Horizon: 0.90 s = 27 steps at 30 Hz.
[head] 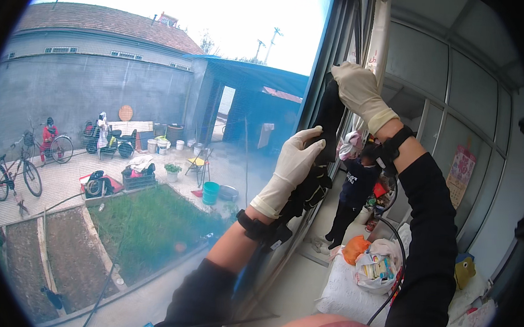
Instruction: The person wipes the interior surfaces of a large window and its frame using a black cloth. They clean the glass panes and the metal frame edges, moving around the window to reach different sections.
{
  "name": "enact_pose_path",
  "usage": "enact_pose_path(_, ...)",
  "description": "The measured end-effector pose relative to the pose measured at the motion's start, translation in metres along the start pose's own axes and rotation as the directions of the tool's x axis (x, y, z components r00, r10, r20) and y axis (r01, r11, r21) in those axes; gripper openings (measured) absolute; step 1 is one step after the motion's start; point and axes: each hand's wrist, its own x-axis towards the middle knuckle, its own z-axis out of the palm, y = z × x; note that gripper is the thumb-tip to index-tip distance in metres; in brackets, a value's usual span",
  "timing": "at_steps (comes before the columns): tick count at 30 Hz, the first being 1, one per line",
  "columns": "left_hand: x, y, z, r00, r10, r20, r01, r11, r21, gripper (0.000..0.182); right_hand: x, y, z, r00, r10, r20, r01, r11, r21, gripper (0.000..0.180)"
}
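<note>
My right hand (361,91), in a pale rubber glove, is raised near the window frame and grips the top of a black cloth item (330,109). Lower and to the left, my left hand (291,165), gloved alike, has its thumb and fingers apart beside the black cloth; whether it touches the cloth is unclear. More dark items (312,189) hang below, partly behind my left hand. Both wrists wear black straps. A mesh-covered window (228,130) fills the left side.
A person (360,183) in dark clothes stands further inside with arms raised. A white-covered surface (348,290) holds a plastic bag (377,271) of things and orange cloth (355,249). A black cable (402,262) runs by my right arm. Outside are bicycles (16,175) and buckets.
</note>
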Motion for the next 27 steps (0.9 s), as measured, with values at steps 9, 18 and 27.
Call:
enact_pose_path(9, -0.020, -0.002, 0.009, 0.998, 0.061, 0.008, -0.061, 0.998, -0.023, 0.055, -0.016, -0.038, -0.006, 0.931, 0.300, 0.206, -0.361, 0.841, 0.402, 0.062)
enact_pose_path(18, -0.088, 0.011, -0.003, 1.000, -0.021, 0.006, 0.022, 0.980, -0.200, 0.063, 0.008, -0.034, 0.027, 0.916, 0.393, -0.078, -0.363, 0.897, 0.253, 0.036)
enact_pose_path(27, -0.159, 0.025, -0.025, 0.856, -0.449, 0.258, 0.487, 0.866, -0.108, 0.054, 0.111, 0.044, 0.025, 0.803, 0.532, -0.268, -0.494, 0.846, 0.201, 0.018)
